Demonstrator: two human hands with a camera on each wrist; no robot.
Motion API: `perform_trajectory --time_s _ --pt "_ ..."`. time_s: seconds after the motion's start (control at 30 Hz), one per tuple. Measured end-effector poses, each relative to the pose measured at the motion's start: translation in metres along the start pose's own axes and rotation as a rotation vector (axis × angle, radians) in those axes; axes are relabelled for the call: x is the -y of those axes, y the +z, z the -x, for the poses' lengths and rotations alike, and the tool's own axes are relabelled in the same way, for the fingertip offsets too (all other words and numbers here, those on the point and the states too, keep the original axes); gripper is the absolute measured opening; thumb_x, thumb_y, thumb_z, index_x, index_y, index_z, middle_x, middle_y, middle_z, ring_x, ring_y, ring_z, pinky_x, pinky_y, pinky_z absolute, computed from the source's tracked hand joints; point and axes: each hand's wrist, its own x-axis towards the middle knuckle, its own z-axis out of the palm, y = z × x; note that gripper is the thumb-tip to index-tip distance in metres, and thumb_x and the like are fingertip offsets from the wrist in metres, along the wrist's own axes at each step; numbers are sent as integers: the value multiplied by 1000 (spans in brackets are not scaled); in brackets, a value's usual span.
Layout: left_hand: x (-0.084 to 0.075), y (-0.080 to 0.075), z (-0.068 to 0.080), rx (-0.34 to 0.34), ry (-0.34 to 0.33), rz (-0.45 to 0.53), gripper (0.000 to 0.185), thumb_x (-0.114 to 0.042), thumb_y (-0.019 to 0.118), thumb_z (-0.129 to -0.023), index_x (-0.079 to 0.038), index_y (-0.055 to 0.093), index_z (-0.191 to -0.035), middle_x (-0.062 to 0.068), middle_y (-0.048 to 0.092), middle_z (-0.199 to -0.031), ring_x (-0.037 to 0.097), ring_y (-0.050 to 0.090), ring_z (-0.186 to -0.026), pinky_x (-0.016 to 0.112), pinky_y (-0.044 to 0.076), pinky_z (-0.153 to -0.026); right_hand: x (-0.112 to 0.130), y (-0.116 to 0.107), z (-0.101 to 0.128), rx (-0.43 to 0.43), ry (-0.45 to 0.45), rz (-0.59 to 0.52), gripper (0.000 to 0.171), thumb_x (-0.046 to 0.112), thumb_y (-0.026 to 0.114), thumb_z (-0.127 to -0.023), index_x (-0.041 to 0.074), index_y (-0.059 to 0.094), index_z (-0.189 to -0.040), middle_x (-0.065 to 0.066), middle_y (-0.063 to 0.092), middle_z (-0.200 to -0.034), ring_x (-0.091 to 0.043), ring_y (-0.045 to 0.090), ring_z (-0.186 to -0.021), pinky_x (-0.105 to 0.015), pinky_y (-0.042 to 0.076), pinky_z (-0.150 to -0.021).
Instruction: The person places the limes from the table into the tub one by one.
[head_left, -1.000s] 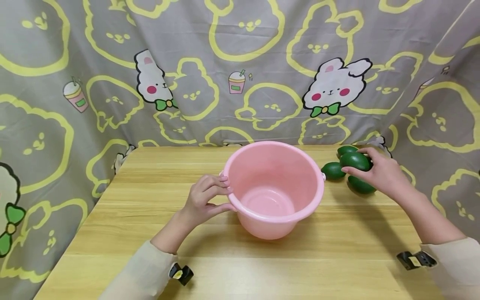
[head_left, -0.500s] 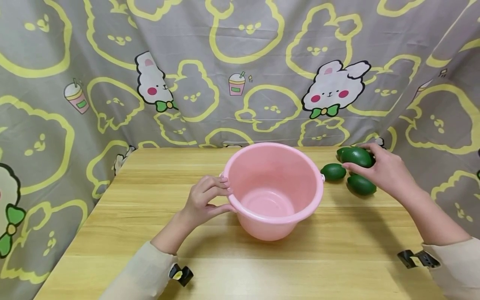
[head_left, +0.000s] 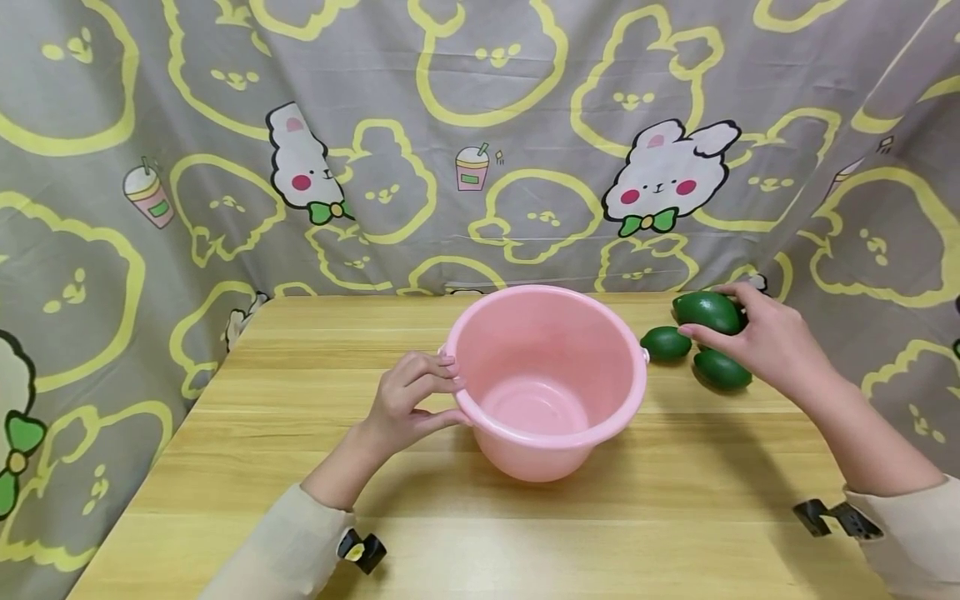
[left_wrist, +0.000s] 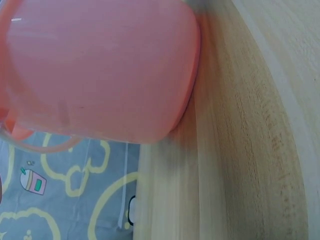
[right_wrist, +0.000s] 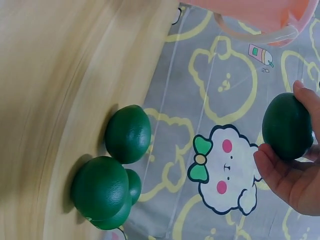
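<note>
A pink bucket [head_left: 540, 462] stands upright on the wooden table, its opening facing up and its inside bare. My left hand [head_left: 407, 398] grips the left side of its rim, with the thumb below the fingers. In the left wrist view the bucket's side [left_wrist: 100, 70] fills the upper left. To the right of the bucket, my right hand [head_left: 776, 342] holds a dark green avocado [head_left: 707, 312] between thumb and fingers. The right wrist view shows this held avocado [right_wrist: 286, 126] raised off the table. Several more avocados [head_left: 722, 369] lie close under that hand.
One avocado [head_left: 667, 343] lies right beside the bucket's right handle joint [head_left: 645, 356]. A grey curtain [head_left: 525, 217] with yellow cartoon outlines hangs behind the table and along both sides. Wooden tabletop [head_left: 315, 333] stretches left of the bucket and in front of it.
My right hand has lifted the avocado slightly, and it now covers the one behind it in the head view. My left hand and the bucket have stayed in place.
</note>
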Motion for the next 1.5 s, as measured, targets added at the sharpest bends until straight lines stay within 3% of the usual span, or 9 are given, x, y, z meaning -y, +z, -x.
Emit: perform_trajectory --time_s 0.6,0.93,1.5 --pt "1 2 1 3 -1 -7 41 -42 70 -81 -1 70 -86 11 65 -85 27 63 -83 33 57 -84 13 -5 4 -9 -31 -4 71 45 77 -76 0 50 -124 -24 56 -104 -37 56 -78 -32 43 -50" --pt "2 0 -1 -12 35 -20 41 -42 70 -81 0 70 -84 12 65 -84 27 62 -80 35 59 -80 26 -7 5 -63 -112 -1 70 42 81 -72 0 53 -120 -23 58 -101 -35 57 -75 -36 45 -50" --pt "3 2 -2 -19 36 -11 42 -42 70 -81 0 71 -83 12 64 -84 27 62 -80 36 59 -79 46 -9 9 -118 -237 -16 65 31 87 -66 2 56 -114 -22 63 -98 -32 61 -75 -41 50 -55"
